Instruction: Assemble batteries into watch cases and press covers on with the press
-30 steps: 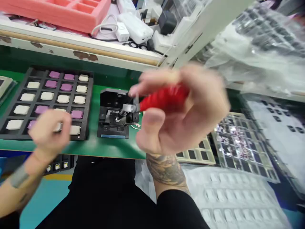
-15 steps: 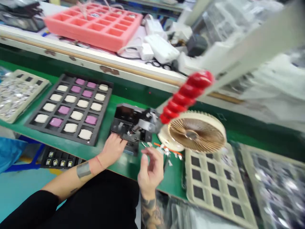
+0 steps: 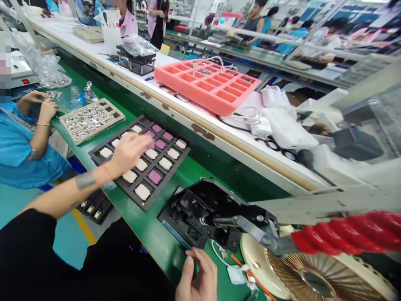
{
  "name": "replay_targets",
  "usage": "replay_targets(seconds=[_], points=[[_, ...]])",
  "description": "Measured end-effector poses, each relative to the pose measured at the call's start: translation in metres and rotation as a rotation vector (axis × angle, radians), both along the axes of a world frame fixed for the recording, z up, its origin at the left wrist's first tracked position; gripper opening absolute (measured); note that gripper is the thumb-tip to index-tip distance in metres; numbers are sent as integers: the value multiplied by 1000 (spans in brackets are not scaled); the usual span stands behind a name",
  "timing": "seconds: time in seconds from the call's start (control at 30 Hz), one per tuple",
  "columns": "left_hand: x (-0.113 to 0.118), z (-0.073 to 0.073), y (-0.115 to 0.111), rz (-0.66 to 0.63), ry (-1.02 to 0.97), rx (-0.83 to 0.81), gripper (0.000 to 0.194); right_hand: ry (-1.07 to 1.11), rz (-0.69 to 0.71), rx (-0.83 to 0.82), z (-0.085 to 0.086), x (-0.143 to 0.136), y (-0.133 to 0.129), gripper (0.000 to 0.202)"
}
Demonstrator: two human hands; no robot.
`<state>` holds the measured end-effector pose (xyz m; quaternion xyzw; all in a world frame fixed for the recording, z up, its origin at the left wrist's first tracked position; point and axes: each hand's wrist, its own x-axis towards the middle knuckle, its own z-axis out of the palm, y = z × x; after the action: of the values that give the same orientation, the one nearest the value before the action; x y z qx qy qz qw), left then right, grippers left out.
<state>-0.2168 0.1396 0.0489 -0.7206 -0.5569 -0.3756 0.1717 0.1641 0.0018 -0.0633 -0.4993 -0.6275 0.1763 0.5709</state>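
Observation:
My left hand [image 3: 130,151] reaches over the black tray [image 3: 147,205], its fingertips at a purple piece [image 3: 149,140] in the upper rows; motion blur hides whether it grips the piece. Other compartments hold white pieces [image 3: 143,192] and purple ones. My right hand [image 3: 198,276] is palm up near the table's front edge, fingers curled and apart from the thumb, with nothing visible in it. Just beyond it stands a black press fixture [image 3: 203,213] with a red spiral-wrapped handle [image 3: 347,234].
A gold fan [image 3: 313,278] stands at the lower right beside an orange strip and small parts. A beige tray [image 3: 94,119] of silver parts lies left, near a co-worker's hands [image 3: 44,106]. A pink foam tray [image 3: 208,83] rests on the raised shelf.
The view has swung left. My left hand has left the black fixture and moved over the black tray. My right hand remains near the fixture, fingers still curled.

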Motion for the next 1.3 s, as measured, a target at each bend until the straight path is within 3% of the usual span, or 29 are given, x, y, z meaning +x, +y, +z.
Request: replay_targets(seconds=[0.1,0.17,0.23,0.33,0.43,0.5,0.57,0.7,0.77,0.83,0.9,1.03,1.13,1.3], points=[[-66,16,92,124,-19,-297,40,-13,-18,-13,0,-2,3,15],[-87,17,135,116,-18,-379,38,-1,-50,-16,-1,-2,4,16],[-94,13,159,80,-6,-443,34,12,-100,-16,-2,-3,6,18],[-94,7,164,54,20,-512,35,10,-159,-33,-3,-3,8,18],[-96,9,137,97,21,-511,40,-53,-167,-16,-6,-2,5,12],[-103,11,102,154,-5,-487,43,-132,-150,49,-8,-5,-1,9],[-113,4,52,235,-78,-428,47,-229,-43,111,-6,-13,-7,17],[-116,-41,-62,521,-568,-64,55,-434,343,146,19,-55,-1,44],[-99,-66,-108,617,-905,74,56,-541,452,142,38,-81,14,52],[-71,-81,-140,581,-1248,76,46,-660,503,133,53,-104,33,49],[-40,-84,-158,379,-1500,-152,36,-748,504,123,62,-119,51,40],[10,-72,-164,127,-1547,-493,33,-801,464,108,66,-131,65,21],[27,-62,-157,86,-1557,-534,30,-788,439,76,75,-141,58,13],[32,-43,-150,72,-1601,-447,32,-689,351,75,101,-167,42,4]])
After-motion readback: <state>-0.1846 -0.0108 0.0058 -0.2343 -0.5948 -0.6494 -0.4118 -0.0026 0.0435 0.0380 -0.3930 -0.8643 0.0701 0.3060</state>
